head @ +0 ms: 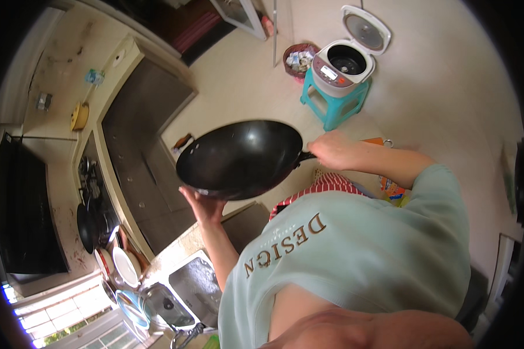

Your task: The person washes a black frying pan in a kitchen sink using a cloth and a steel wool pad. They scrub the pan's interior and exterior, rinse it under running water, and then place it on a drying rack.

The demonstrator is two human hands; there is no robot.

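A deep black wok (244, 157) is held up in front of my body, its dark inside facing up towards me, with nothing to be seen in it. My right hand (334, 150) is closed around its long black handle. From below, my left hand (207, 207) supports the near left side, its palm and some fingers hidden by the wok. A short brown grip (183, 141) stands out from the far left rim, beside two rivets.
An open rice cooker (340, 67) stands on a turquoise stool (336, 102), by a waste basket (290, 72). Left are a counter edge (118, 209), a stove (91, 179) with another black pan (87, 227), white bowls (125, 266) and a metal sink (196, 288).
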